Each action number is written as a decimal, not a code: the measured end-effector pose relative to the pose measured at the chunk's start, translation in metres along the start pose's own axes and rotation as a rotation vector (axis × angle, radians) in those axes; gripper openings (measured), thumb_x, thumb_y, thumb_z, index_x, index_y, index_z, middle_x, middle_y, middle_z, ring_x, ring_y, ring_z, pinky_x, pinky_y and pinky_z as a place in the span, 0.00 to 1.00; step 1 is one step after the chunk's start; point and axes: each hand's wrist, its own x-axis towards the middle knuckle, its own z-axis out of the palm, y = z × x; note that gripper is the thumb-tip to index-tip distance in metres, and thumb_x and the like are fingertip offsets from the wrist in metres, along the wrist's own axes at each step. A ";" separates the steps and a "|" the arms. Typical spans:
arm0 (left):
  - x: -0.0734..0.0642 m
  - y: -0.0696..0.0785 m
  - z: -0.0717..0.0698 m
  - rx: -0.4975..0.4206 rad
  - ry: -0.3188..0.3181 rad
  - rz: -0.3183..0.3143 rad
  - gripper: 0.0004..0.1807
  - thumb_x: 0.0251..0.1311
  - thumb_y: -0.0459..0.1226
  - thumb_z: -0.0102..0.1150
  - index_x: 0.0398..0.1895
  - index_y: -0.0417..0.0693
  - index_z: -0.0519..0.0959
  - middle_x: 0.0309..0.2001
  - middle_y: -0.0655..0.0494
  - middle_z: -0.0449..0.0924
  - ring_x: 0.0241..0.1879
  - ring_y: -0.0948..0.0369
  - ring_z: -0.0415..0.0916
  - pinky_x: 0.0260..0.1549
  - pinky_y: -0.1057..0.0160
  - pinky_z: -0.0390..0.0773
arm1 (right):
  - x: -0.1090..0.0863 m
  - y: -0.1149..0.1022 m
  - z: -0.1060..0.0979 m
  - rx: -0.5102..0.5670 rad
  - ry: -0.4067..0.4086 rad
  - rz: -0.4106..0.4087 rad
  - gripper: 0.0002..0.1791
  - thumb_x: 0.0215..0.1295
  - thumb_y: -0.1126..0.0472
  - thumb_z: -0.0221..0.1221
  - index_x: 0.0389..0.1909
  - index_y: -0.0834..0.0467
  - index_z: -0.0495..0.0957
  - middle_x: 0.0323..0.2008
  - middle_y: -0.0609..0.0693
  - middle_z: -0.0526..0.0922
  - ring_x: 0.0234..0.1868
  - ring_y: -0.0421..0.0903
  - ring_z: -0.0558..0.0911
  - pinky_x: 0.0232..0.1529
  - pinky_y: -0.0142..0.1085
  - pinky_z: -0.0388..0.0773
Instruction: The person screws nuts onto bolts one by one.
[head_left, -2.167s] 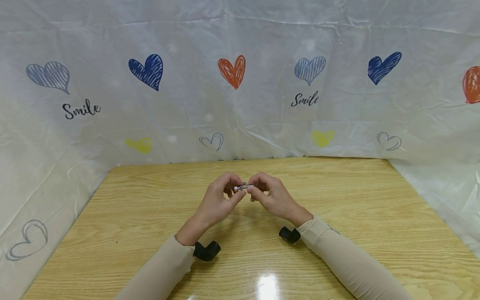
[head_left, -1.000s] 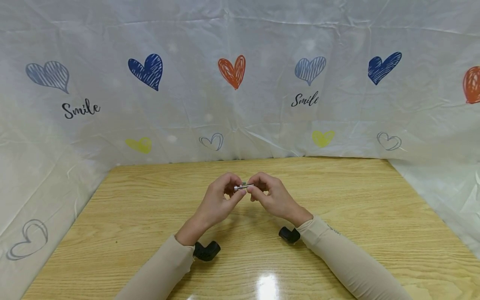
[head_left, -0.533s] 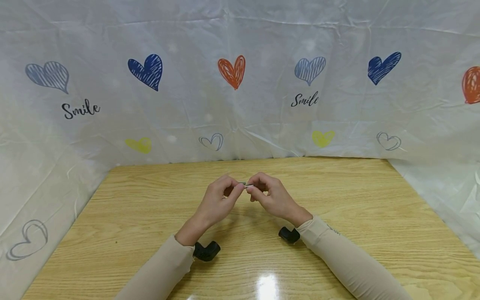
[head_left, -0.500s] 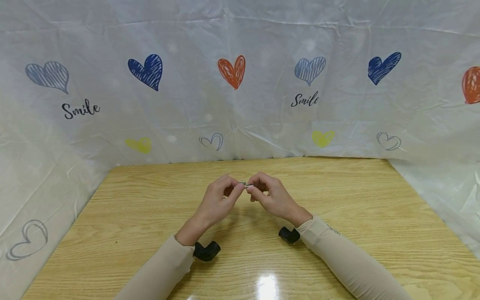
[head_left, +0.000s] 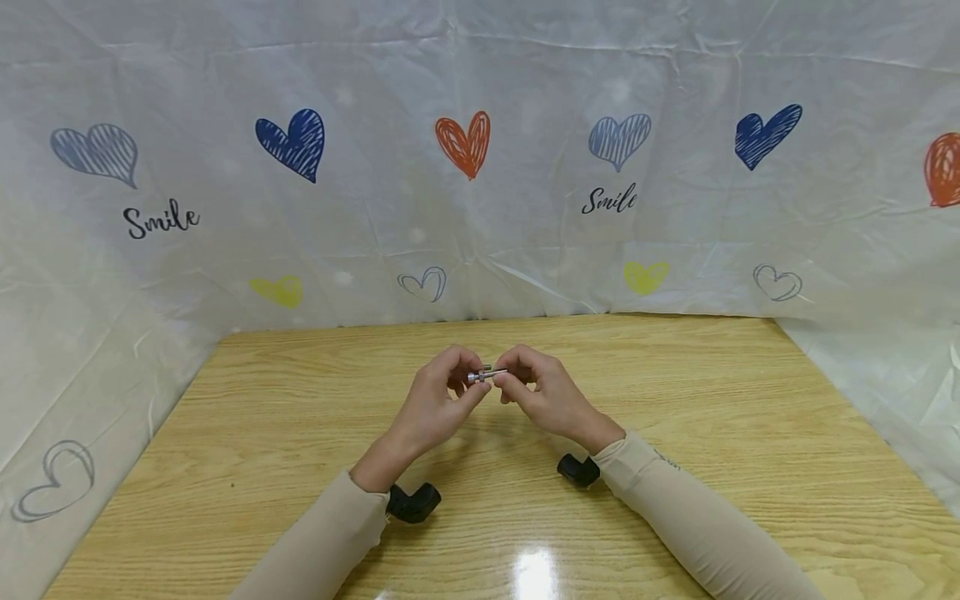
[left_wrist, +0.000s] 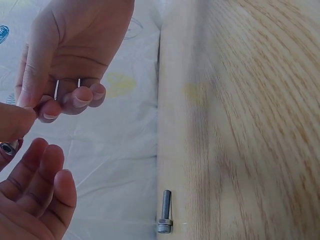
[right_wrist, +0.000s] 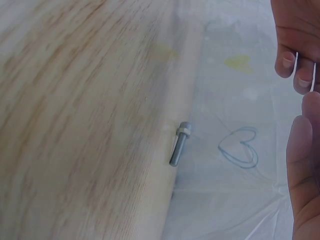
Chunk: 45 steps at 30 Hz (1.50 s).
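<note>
Above the middle of the table, a small metal bolt with a nut near its head spans both hands. My right hand pinches its shaft between thumb and forefinger. Curled about the head and nut is my left hand, thumb tip just under the bolt. In the left wrist view the round head shows between the left thumb and forefinger, while the shaft is hidden by fingers. A second bolt, also with a nut by its head, lies on the table beyond the hands; the right wrist view shows this bolt too.
The wood-grain table reaches to a whitish hanging sheet printed with hearts and "Smile". Black wrist-worn devices sit under both wrists, below beige sleeves.
Half a second ago my left thumb was rolled up over the bolt's head and nut. It has now dropped back, uncovering them. My right hand keeps its place.
</note>
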 end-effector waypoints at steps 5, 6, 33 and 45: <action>0.000 -0.001 0.000 0.000 0.001 0.001 0.07 0.61 0.33 0.62 0.38 0.48 0.74 0.33 0.60 0.75 0.29 0.63 0.70 0.27 0.58 0.75 | 0.000 0.000 0.000 0.002 0.001 -0.007 0.02 0.69 0.70 0.54 0.39 0.65 0.74 0.30 0.52 0.79 0.27 0.56 0.80 0.24 0.33 0.71; 0.000 -0.001 0.000 0.000 0.000 0.000 0.06 0.61 0.33 0.62 0.37 0.48 0.74 0.33 0.60 0.75 0.29 0.62 0.70 0.27 0.58 0.75 | 0.000 0.000 0.000 0.003 0.001 -0.008 0.02 0.69 0.70 0.54 0.39 0.65 0.74 0.30 0.52 0.79 0.27 0.57 0.80 0.24 0.33 0.71; 0.000 -0.001 0.000 -0.011 -0.007 -0.028 0.09 0.61 0.42 0.64 0.39 0.51 0.75 0.33 0.61 0.76 0.31 0.64 0.72 0.29 0.62 0.76 | 0.000 0.002 0.000 -0.002 0.005 -0.018 0.02 0.69 0.70 0.54 0.39 0.65 0.74 0.30 0.55 0.79 0.26 0.53 0.80 0.23 0.33 0.71; 0.000 0.000 0.000 0.006 0.001 0.014 0.05 0.63 0.36 0.61 0.38 0.48 0.74 0.34 0.60 0.75 0.29 0.63 0.71 0.28 0.63 0.75 | 0.000 0.002 0.000 -0.015 0.002 -0.017 0.02 0.69 0.69 0.54 0.39 0.65 0.74 0.29 0.50 0.78 0.25 0.40 0.78 0.23 0.33 0.70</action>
